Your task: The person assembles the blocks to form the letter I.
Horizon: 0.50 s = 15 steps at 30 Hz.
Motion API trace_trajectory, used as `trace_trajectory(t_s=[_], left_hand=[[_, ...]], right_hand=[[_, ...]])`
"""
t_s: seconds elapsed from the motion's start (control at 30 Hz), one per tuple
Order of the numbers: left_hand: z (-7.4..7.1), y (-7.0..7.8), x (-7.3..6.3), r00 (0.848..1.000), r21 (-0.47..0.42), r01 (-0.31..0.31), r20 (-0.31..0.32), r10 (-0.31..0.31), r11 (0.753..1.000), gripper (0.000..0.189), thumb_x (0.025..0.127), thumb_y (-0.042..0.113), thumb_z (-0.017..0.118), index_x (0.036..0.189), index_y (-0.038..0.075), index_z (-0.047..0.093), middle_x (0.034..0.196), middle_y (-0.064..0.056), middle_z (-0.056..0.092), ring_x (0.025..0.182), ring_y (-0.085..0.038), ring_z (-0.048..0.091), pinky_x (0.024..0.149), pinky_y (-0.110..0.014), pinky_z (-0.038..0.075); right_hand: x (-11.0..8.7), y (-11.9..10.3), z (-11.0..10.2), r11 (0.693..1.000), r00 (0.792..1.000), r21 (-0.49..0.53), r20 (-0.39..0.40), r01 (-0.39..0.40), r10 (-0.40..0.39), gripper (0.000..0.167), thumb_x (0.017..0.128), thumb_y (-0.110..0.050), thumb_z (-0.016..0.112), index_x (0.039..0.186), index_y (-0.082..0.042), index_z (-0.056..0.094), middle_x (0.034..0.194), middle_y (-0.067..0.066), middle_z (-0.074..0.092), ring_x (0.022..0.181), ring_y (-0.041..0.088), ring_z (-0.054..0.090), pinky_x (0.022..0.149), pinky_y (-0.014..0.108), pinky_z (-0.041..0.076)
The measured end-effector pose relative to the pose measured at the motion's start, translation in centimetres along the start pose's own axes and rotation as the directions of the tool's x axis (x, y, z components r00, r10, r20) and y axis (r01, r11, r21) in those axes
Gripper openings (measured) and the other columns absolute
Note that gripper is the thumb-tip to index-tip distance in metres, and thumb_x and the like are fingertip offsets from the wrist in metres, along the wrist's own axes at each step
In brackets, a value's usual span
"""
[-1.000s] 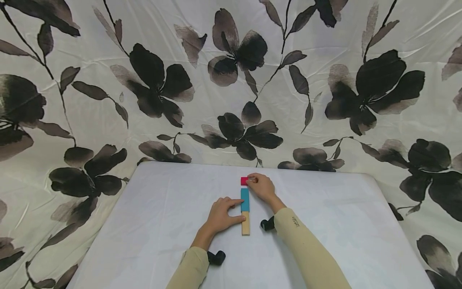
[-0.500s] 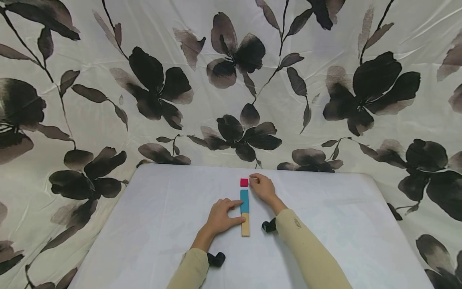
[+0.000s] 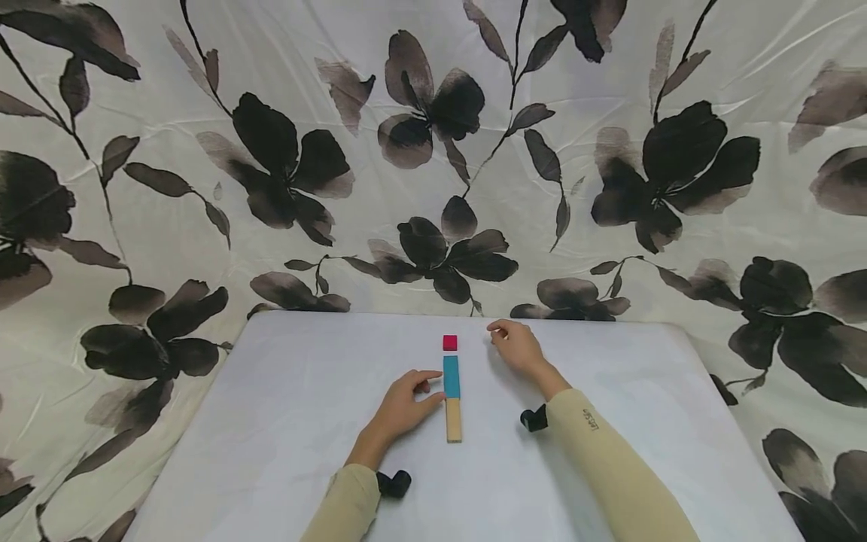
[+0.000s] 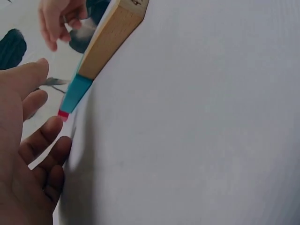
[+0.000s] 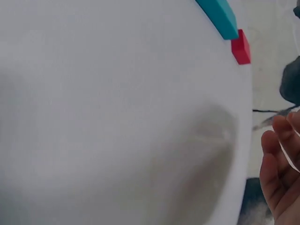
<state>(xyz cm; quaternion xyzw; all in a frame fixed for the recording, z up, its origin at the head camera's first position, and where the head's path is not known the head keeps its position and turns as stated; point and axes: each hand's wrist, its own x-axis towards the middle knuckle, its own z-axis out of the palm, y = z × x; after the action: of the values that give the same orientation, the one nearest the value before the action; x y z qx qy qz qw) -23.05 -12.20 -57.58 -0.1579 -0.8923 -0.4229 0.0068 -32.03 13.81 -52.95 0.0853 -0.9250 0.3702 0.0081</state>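
Observation:
In the head view, a red cube [image 3: 450,343], a blue block [image 3: 451,376] and a plain wooden block [image 3: 453,420] form a line running away from the person. The blue block meets the wooden one end to end, while a small gap parts it from the red cube. My left hand [image 3: 400,406] is just left of the blue and wooden blocks, its thumb and fingers apart and holding nothing. To the right of the red cube, my right hand [image 3: 518,348] hovers with loosely bent fingers and nothing in them. The left wrist view shows the wooden block [image 4: 115,37] side-on.
A white table [image 3: 325,361] carries the blocks. Behind it hangs a floral cloth [image 3: 379,196], close to the table's far edge. Black wrist devices [image 3: 394,485] stick out from the inner side of both sleeves.
My right hand has let go of the red cube and moved off to the right. My left thumb and finger have drawn back left from the blue and wooden blocks.

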Motion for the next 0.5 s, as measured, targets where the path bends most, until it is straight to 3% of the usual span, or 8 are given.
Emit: trace_trajectory(t_s=[0.13,0.3,0.5], left_hand=[[-1.2,-0.2,-0.1,1.000,0.050,0.021,-0.006,-0.021,0.999,0.040,0.089,0.035,0.071,0.127,0.020,0.065,0.089,0.007,0.054,0.084,-0.013,0.050,0.077,-0.034,0.045],[-2.9,-0.7,-0.8,0.999,0.070,0.044,-0.012,-0.043,0.997,0.042,0.089,0.034,0.072,0.127,0.017,0.065,0.091,0.005,0.056,0.085,-0.013,0.050,0.078,-0.037,0.045],[-6.5,-0.9,-2.2,0.994,0.096,0.102,-0.048,-0.098,0.990,0.047,0.087,0.027,0.074,0.130,0.013,0.062,0.099,-0.002,0.059,0.093,-0.019,0.054,0.083,-0.042,0.045]], right_hand=[[-0.1,-0.1,-1.8,0.995,0.999,-0.088,-0.012,0.051,-0.053,0.021,0.096,-0.015,0.057,0.111,-0.008,0.071,0.096,0.005,0.066,0.084,0.020,0.059,0.074,0.039,0.047],[-0.7,0.4,-3.5,0.989,0.993,-0.089,0.006,0.121,-0.121,0.022,0.096,-0.013,0.058,0.113,-0.004,0.069,0.102,0.008,0.067,0.093,0.023,0.060,0.082,0.042,0.048],[-2.2,1.6,-6.0,0.977,0.982,-0.107,-0.010,0.184,-0.186,0.026,0.095,-0.015,0.061,0.118,-0.003,0.067,0.116,0.013,0.064,0.109,0.031,0.058,0.090,0.048,0.045]])
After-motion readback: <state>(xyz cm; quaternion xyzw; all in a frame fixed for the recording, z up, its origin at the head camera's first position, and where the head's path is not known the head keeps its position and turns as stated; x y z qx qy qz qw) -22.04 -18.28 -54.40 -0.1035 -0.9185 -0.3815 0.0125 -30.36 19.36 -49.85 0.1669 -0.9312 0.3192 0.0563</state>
